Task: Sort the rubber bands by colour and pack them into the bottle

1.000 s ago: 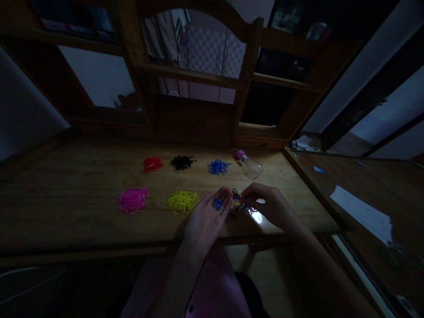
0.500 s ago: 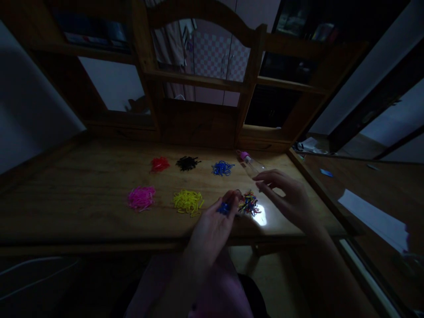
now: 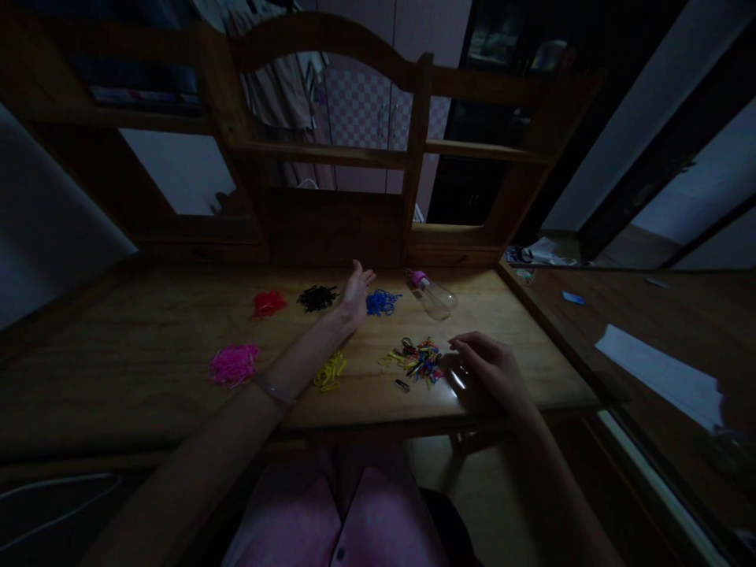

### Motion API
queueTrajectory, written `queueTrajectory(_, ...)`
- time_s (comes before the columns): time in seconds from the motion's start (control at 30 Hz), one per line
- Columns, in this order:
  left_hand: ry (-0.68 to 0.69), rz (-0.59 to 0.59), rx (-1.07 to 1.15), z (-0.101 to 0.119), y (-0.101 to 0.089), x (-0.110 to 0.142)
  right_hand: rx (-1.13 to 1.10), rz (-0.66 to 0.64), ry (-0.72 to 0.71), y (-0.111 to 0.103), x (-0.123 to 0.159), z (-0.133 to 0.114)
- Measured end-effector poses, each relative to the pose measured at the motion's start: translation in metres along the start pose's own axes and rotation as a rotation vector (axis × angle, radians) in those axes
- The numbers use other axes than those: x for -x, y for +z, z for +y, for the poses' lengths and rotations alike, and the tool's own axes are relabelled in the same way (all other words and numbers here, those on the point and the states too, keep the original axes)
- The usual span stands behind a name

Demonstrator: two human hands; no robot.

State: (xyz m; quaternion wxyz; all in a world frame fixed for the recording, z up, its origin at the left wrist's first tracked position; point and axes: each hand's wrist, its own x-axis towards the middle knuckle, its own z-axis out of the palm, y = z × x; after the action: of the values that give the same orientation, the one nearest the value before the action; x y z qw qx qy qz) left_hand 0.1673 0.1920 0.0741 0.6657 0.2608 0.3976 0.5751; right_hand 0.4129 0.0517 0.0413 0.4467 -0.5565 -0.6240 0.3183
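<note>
My left hand [image 3: 355, 302] is over the back of the desk, turned on its edge with fingers stretched out, beside the blue rubber bands [image 3: 383, 302]. I see nothing held in it. To its left lies a pile of black rubber bands [image 3: 317, 298]. My left forearm partly covers the yellow rubber bands [image 3: 329, 372]. My right hand [image 3: 489, 364] hovers at the right side of a mixed-colour heap of rubber bands [image 3: 420, 361], fingers loosely bent, with nothing visible in them. One dark band [image 3: 402, 385] lies apart, in front of the heap.
Red rubber bands [image 3: 268, 303] and pink rubber bands [image 3: 235, 365] lie to the left. A clear bottle with a purple cap [image 3: 434, 299] lies on its side behind the mixed heap. Wooden shelving [image 3: 336, 228] rises at the back. White paper [image 3: 661, 374] lies on the right-hand surface.
My left hand, earlier cupped beside the mixed heap with blue bands on its palm, has moved up and left to the blue pile. My right hand has lowered slightly beside the heap.
</note>
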Motion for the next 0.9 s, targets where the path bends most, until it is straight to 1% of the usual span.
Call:
queueTrajectory(0.1,0.008,-0.065,-0.104,0.006,-0.001,0.006,-0.026,-0.005,0.033,-0.001,-0.002,0.002)
queueTrajectory(0.13,0.041,-0.086,-0.163,0.008,-0.002,0.010,-0.037,0.006,0.042,-0.002,-0.003,0.003)
queueTrajectory(0.2,0.158,-0.165,-0.348,0.008,-0.004,0.017,-0.054,0.034,0.050,-0.003,-0.003,0.005)
queueTrajectory(0.23,0.225,-0.227,-0.459,0.007,-0.006,0.021,-0.060,0.047,0.052,-0.003,-0.003,0.005)
queueTrajectory(0.3,0.342,-0.388,-0.673,0.001,-0.010,0.030,-0.070,0.069,0.061,-0.004,-0.003,0.006)
queueTrajectory(0.37,0.415,-0.548,-0.848,-0.008,-0.014,0.038,-0.085,0.087,0.075,-0.004,-0.004,0.008)
queueTrajectory(0.43,0.471,-0.641,-0.963,-0.017,-0.018,0.045,-0.095,0.095,0.085,-0.004,-0.005,0.010)
queueTrajectory(0.53,0.498,-0.727,-1.082,-0.025,-0.022,0.050,-0.093,0.091,0.097,-0.004,-0.006,0.013)
queueTrajectory(0.67,0.443,-0.917,-1.368,-0.025,-0.022,0.044,-0.068,0.079,0.093,-0.004,-0.005,0.016)
queueTrajectory(0.7,0.437,-0.944,-1.428,-0.025,-0.022,0.042,-0.068,0.075,0.090,-0.004,-0.005,0.016)
queueTrajectory(0.77,0.458,-0.957,-1.493,-0.027,-0.023,0.039,-0.076,0.064,0.085,-0.003,-0.004,0.016)
queueTrajectory(0.9,0.541,-0.948,-1.526,-0.030,-0.026,0.039,-0.080,0.049,0.081,-0.003,-0.004,0.015)
